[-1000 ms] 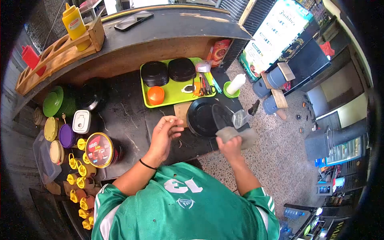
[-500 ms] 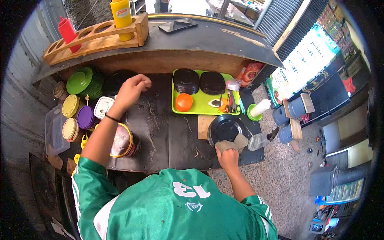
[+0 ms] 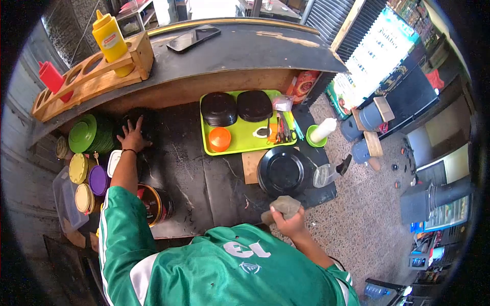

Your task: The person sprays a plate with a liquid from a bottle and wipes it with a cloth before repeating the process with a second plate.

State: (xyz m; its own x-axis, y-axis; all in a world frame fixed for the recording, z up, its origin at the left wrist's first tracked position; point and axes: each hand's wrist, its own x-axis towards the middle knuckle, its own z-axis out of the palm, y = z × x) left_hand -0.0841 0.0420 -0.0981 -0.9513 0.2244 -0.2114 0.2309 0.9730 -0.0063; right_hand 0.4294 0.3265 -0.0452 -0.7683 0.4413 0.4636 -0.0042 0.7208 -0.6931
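My left hand (image 3: 133,133) lies flat on a stack of black plates (image 3: 148,120) at the back left of the bench (image 3: 204,183), fingers (image 3: 139,122) spread apart and resting on the top plate, not curled round anything. Just to the left of that stack stands a pile of green plates (image 3: 84,133), and nearer to me a white tub (image 3: 113,162) sits beside my forearm, with round yellow and purple lids (image 3: 97,179) further left.

My right hand (image 3: 285,218) is at the front edge of the bench, fingers closed tight round a crumpled grey cloth (image 3: 283,206); the cloth bulges up out of my fist and hangs a little to the left. It is near a large black plate (image 3: 284,171) that lies flat on the bench, but does not touch it. A clear plastic cup (image 3: 323,175) lies tipped just right of that plate.

Behind the plate is a green tray (image 3: 236,142) carrying two stacks of black lids, an orange cup (image 3: 220,138) and some cutlery. A brown tin (image 3: 153,204) stands by my left elbow.
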